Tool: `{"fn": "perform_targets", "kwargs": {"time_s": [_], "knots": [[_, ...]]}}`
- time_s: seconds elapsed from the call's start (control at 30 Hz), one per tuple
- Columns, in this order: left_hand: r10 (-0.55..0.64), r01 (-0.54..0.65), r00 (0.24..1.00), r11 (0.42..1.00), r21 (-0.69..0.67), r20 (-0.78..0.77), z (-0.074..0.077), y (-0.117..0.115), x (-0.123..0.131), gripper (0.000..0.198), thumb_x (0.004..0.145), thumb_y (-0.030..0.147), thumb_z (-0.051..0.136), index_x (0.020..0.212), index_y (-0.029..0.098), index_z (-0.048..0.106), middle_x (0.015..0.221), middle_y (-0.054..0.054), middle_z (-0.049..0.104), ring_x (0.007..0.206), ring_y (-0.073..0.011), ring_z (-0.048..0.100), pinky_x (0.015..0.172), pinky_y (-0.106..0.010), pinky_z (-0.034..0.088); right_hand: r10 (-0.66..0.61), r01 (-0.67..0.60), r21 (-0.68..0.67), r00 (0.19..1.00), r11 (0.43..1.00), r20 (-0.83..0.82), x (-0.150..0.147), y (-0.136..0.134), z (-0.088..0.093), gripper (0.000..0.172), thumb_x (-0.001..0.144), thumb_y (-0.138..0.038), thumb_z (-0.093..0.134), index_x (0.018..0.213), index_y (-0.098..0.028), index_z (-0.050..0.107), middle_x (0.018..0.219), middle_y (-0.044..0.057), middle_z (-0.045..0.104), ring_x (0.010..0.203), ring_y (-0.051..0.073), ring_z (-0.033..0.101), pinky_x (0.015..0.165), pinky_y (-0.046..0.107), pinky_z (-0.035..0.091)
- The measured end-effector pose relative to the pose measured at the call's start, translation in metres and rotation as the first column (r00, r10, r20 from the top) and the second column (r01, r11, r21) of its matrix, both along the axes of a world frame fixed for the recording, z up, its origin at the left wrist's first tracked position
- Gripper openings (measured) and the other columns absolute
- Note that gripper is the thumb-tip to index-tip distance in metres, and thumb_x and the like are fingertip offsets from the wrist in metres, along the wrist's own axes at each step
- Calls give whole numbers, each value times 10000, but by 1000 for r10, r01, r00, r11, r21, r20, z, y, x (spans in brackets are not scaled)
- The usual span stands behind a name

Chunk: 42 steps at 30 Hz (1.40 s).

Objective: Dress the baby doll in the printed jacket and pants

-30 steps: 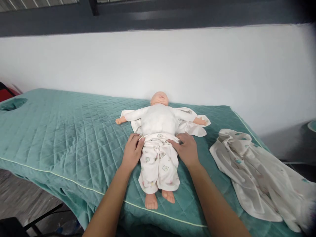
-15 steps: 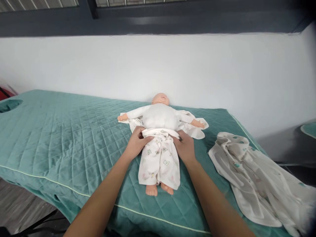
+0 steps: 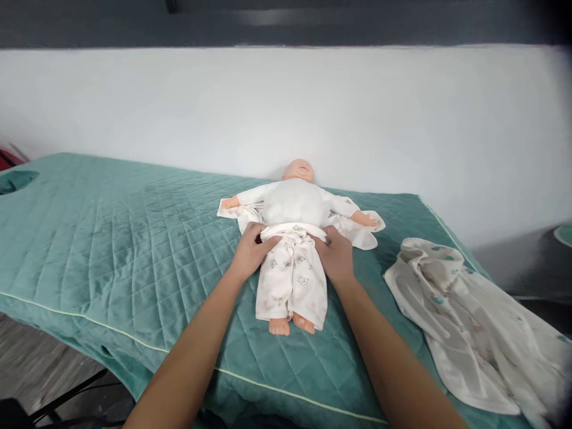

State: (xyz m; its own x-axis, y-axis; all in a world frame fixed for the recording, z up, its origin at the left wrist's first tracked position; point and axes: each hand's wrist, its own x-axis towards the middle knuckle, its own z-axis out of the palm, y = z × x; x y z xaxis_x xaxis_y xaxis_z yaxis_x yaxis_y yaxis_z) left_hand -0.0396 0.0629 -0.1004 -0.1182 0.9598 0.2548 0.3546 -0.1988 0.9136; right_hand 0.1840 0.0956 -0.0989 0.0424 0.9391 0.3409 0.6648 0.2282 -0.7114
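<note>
A baby doll [image 3: 292, 202] lies on its back on a green quilted table [image 3: 111, 238], head toward the wall, arms spread. It wears a white top and printed white trousers [image 3: 292, 280]. My left hand [image 3: 252, 250] pinches the trousers' waistband at the doll's left-hand side. My right hand [image 3: 336, 256] grips the waistband on the other side. Both hands are closed on the fabric. An open white garment [image 3: 361, 235] lies spread under the doll's back. The doll's bare feet stick out of the trouser legs.
A crumpled white patterned blanket [image 3: 465, 322] lies on the table's right end. A white wall runs close behind the doll's head. The table has a face hole [image 3: 15, 180] at its far left, and its front edge is near my arms.
Both hands have slid up with the waistband toward the doll's chest, and the trousers sit higher on its belly. My left hand's fingers have closed over the fabric. The camera view has shifted slightly.
</note>
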Motion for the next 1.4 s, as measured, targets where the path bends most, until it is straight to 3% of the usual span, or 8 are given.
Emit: {"fn": "perform_targets", "kwargs": {"time_s": [0.3,0.4,0.6,0.8,1.03,1.17,1.3,1.4], "knots": [[47,-28,967,996,80,-250,-9,-38,4,310,926,456,607,758,209,525,983,-34,525,870,-164,560,783,-296,464,77,-70,107,995,992,-60,2,-3,3,110,722,-274,596,821,-228,582,843,17,638,774,199,544,750,333,428],[56,-34,960,996,83,-274,-9,-37,4,307,940,466,584,775,214,529,985,-33,531,867,-167,566,798,-303,471,150,-146,90,988,985,-36,5,-22,5,90,797,-318,614,794,-228,610,774,3,617,722,186,528,736,330,425],[40,-13,960,995,98,-275,-10,-36,2,261,956,445,557,825,218,555,1011,-40,546,911,-177,583,838,-311,479,209,-208,23,975,978,-70,6,-67,5,325,902,-479,624,705,-222,591,672,-13,551,657,162,490,660,302,405],[52,-25,960,994,103,-275,-11,-38,3,247,944,436,574,833,216,575,1024,-43,557,901,-175,587,819,-310,493,189,-201,-68,970,977,-154,3,-66,7,262,879,-458,620,795,-209,630,706,-17,575,672,158,491,647,289,405],[48,-5,933,993,120,-357,-15,-92,5,237,961,424,561,858,214,593,1176,-95,563,1081,-227,613,943,-375,504,157,-161,-29,982,987,-102,2,-60,4,178,843,-372,605,761,-214,612,714,-18,593,676,156,503,667,285,403],[34,8,924,994,110,-380,-19,-103,4,198,920,418,626,926,222,598,1243,-104,569,1168,-262,603,988,-412,503,128,-134,-38,984,990,-125,1,-62,6,147,810,-354,627,791,-211,655,733,-14,631,689,163,528,671,286,413],[39,-10,940,996,88,-338,-20,-97,3,186,927,405,616,926,221,598,1266,-105,571,1193,-262,601,1001,-414,498,185,-209,-112,963,971,-195,1,-83,8,193,825,-381,625,765,-203,668,698,-10,626,670,167,529,639,289,412],[61,-33,954,995,98,-295,-22,-96,2,224,926,388,621,1079,225,602,1321,-111,534,1254,-257,573,1065,-415,471,262,-299,-144,937,943,-233,2,-109,10,212,861,-401,613,809,-202,665,740,1,629,710,182,561,678,307,445]]}}
